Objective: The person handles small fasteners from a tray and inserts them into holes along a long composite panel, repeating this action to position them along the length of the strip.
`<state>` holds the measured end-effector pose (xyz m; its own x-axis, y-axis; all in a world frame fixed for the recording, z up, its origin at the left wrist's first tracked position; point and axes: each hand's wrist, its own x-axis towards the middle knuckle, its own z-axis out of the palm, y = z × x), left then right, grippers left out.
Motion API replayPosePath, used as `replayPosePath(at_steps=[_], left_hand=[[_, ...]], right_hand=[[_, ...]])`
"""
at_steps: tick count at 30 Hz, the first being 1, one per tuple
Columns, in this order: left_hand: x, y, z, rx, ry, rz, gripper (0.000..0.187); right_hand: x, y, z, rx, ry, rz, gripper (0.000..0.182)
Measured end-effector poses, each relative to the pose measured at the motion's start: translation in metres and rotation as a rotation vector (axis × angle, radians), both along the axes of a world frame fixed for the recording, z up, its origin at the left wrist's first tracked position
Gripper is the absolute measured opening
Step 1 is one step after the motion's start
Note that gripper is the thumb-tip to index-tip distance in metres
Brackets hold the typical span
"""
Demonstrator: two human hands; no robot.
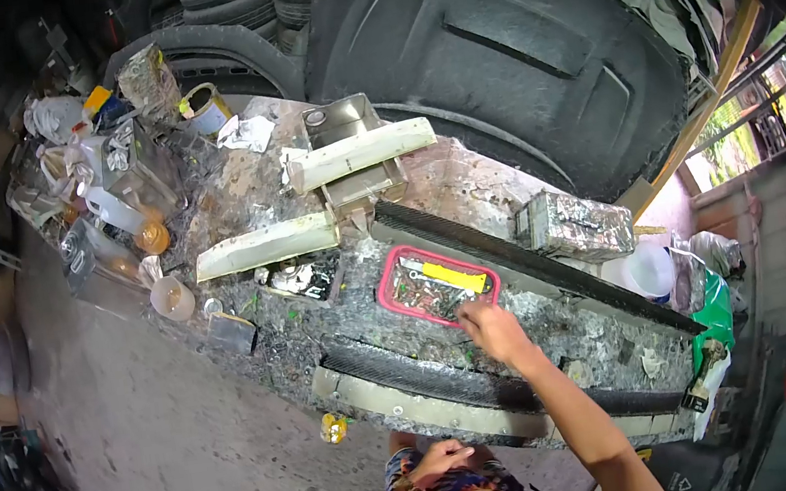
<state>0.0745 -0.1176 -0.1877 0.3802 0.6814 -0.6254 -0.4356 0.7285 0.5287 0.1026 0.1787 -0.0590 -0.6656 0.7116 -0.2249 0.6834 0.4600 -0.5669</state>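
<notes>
A red-rimmed tray (385, 291) holds small screws or similar bits, with a yellow-handled cutter (455, 277) lying across it. At the tray's lower right edge is my right hand (490, 327), fingers bent together; whatever they hold, if anything, is too small to make out. My left hand (443, 459) rests low in front of my body, near the patterned shirt, with its fingers curled and nothing clear in them. Long dark mesh trim pieces (410, 374) lie on the bench in front of and behind the tray.
Two pale strips (264, 246) and metal boxes stand left of the tray. Bottles, cups and cans (209, 111) crowd the bench's far left. A speckled box (574, 225), white bucket (643, 274) and green bag (712, 318) are at the right. A car hood (498, 63) leans behind.
</notes>
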Motion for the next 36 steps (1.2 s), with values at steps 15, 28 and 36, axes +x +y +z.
replayPosePath(at_steps=[15,28,36], left_hand=[[-0.077,-0.075,0.009,-0.096,0.378,0.272,0.02],[-0.092,0.127,0.161,0.505,0.574,0.622,0.015],[-0.01,0.118,0.209,0.801,0.881,0.533,0.015]], right_hand=[[-0.072,0.045,-0.085,0.058,-0.186,0.364,0.017],[0.018,-0.057,0.104,-0.234,0.396,0.016,0.016],[0.106,-0.084,0.11,-0.487,0.626,-0.226,0.014]])
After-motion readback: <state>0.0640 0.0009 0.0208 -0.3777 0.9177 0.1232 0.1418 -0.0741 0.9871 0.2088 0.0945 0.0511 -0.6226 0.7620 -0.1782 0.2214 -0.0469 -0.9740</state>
